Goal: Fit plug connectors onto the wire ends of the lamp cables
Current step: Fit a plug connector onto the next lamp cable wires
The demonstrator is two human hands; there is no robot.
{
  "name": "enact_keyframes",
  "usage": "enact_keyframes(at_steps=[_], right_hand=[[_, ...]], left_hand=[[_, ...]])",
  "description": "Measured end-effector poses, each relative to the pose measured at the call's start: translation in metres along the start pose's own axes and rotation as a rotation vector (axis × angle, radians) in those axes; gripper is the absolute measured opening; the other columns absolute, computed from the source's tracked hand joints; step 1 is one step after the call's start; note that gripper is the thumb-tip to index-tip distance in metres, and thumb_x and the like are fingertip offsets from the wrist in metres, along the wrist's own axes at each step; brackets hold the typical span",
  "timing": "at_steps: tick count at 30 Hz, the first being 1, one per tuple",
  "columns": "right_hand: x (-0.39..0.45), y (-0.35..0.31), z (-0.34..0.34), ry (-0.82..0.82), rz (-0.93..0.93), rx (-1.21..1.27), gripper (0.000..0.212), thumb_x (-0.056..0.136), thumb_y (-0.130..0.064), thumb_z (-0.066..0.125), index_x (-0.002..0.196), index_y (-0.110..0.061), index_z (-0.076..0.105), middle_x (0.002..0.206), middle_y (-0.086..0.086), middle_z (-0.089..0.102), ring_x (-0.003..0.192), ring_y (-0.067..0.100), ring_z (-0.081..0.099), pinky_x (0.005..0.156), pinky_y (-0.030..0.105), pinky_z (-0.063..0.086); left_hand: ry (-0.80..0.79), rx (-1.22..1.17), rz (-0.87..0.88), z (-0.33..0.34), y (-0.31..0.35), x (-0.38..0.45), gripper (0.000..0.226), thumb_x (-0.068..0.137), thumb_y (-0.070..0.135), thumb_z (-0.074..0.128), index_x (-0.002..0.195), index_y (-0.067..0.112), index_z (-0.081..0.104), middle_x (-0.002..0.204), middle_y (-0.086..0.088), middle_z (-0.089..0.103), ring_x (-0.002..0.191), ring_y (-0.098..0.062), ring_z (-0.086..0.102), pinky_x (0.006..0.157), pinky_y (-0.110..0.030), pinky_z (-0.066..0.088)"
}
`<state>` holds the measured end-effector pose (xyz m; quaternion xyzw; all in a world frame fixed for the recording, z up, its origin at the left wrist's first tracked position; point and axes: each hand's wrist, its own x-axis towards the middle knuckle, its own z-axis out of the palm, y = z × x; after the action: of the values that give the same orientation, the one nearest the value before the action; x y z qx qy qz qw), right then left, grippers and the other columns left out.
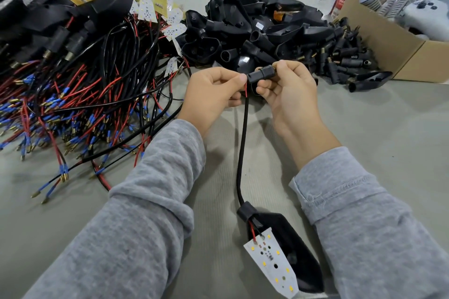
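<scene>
Left hand (213, 90) pinches the red wire end (246, 91), right hand (286, 87) grips the plug connector (261, 72); recommend feeding straight, fully seated.

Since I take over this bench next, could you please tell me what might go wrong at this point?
The left hand pinches thin red wire right at the connector held by the right hand; it might kink. Pulling the cable could drag the LED board along the table.

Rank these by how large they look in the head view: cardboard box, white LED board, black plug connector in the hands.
1. cardboard box, partly cut off by the frame
2. white LED board, though nearness to the camera enlarges it
3. black plug connector
</scene>
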<state>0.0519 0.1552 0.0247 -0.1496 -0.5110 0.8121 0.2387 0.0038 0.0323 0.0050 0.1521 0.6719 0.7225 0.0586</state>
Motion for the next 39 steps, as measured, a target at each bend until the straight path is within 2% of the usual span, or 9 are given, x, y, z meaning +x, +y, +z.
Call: enact_keyframes(at_steps=[7, 9, 12, 19, 22, 25, 31, 35, 39], right_hand=[[0.0017, -0.0022, -0.0029, 0.047, 0.005, 0.064, 0.016, 0.103, -0.009, 0.046, 0.088, -0.009, 0.051, 0.087, 0.017, 0.06, 0.056, 0.015, 0.057, 0.054, 0.023, 0.052], [0.0019, -0.0015, -0.0024, 0.062, 0.001, 0.069, 0.016, 0.103, -0.008, 0.046, 0.088, -0.008, 0.05, 0.078, 0.012, 0.059, 0.056, 0.015, 0.057, 0.055, 0.023, 0.053], [0.002, -0.0001, -0.0014, 0.081, -0.001, 0.073, 0.017, 0.103, -0.007, 0.045, 0.086, -0.008, 0.049, 0.074, 0.009, 0.057, 0.056, 0.016, 0.057, 0.055, 0.024, 0.054], [0.0023, -0.0002, -0.0018, 0.045, 0.002, 0.025, 0.017, 0.103, -0.009, 0.045, 0.086, -0.01, 0.048, 0.085, 0.017, 0.057, 0.056, 0.015, 0.056, 0.055, 0.023, 0.053], [0.0014, -0.0001, -0.0008, 0.036, -0.05, -0.066, 0.016, 0.103, -0.008, 0.045, 0.087, -0.009, 0.048, 0.093, 0.023, 0.059, 0.055, 0.013, 0.057, 0.056, 0.023, 0.053], [0.0012, 0.0003, 0.0, 0.068, -0.125, -0.154, 0.012, 0.102, -0.008, 0.045, 0.09, -0.008, 0.049, 0.09, 0.022, 0.059, 0.053, 0.011, 0.059, 0.056, 0.024, 0.054], [0.0058, 0.0035, -0.0036, 0.173, -0.1, -0.167, 0.016, 0.101, -0.009, 0.048, 0.084, -0.009, 0.048, 0.078, 0.011, 0.058, 0.048, 0.009, 0.061, 0.053, 0.023, 0.053], [0.0051, 0.0029, -0.0039, 0.189, -0.1, -0.178, 0.016, 0.1, -0.009, 0.05, 0.084, -0.009, 0.048, 0.076, 0.009, 0.058, 0.047, 0.009, 0.061, 0.052, 0.023, 0.053], [0.0019, -0.0011, 0.0, 0.142, -0.183, -0.235, 0.01, 0.099, -0.009, 0.053, 0.089, -0.007, 0.053, 0.057, -0.006, 0.062, 0.049, 0.012, 0.062, 0.054, 0.028, 0.056]], left_hand=[[0.011, 0.009, -0.031, 0.0026, 0.0008, -0.001, 0.01, 0.092, 0.014, 0.065, 0.083, 0.013, 0.07, 0.08, -0.005, 0.068, 0.061, -0.003, 0.06, 0.062, -0.019, 0.053], [0.016, 0.022, 0.01, 0.0021, 0.0006, -0.0021, 0.011, 0.091, 0.011, 0.066, 0.08, 0.014, 0.07, 0.076, -0.006, 0.066, 0.06, -0.003, 0.059, 0.063, -0.019, 0.053], [0.006, 0.051, 0.064, 0.0022, 0.0013, -0.0032, 0.016, 0.09, 0.007, 0.066, 0.076, 0.014, 0.068, 0.061, 0.005, 0.062, 0.056, -0.002, 0.058, 0.059, -0.018, 0.053], [-0.022, 0.172, 0.125, 0.001, 0.0021, -0.004, 0.023, 0.089, 0.004, 0.066, 0.071, 0.019, 0.067, 0.057, 0.009, 0.06, 0.054, -0.002, 0.056, 0.057, -0.015, 0.048], [-0.007, 0.222, 0.138, -0.0002, 0.0014, -0.0027, 0.022, 0.088, 0.006, 0.066, 0.071, 0.019, 0.068, 0.058, 0.009, 0.061, 0.053, -0.002, 0.056, 0.057, -0.016, 0.047], [0.003, 0.241, 0.15, -0.0005, 0.0013, -0.0019, 0.022, 0.087, 0.007, 0.067, 0.071, 0.021, 0.069, 0.06, 0.01, 0.063, 0.056, -0.002, 0.057, 0.057, -0.014, 0.048], [-0.021, 0.241, 0.21, 0.0017, 0.0004, -0.0017, 0.018, 0.084, 0.005, 0.071, 0.074, 0.02, 0.069, 0.073, -0.01, 0.064, 0.065, -0.018, 0.053, 0.065, -0.032, 0.046], [-0.017, 0.269, 0.212, 0.0037, 0.0024, -0.0035, 0.015, 0.083, 0.005, 0.071, 0.075, 0.018, 0.07, 0.071, -0.005, 0.063, 0.062, -0.013, 0.048, 0.059, -0.023, 0.042], [0.011, 0.281, 0.233, 0.0015, 0.0036, -0.0045, 0.018, 0.082, 0.005, 0.071, 0.073, 0.02, 0.07, 0.07, -0.01, 0.065, 0.059, -0.008, 0.047, 0.055, -0.017, 0.041]])
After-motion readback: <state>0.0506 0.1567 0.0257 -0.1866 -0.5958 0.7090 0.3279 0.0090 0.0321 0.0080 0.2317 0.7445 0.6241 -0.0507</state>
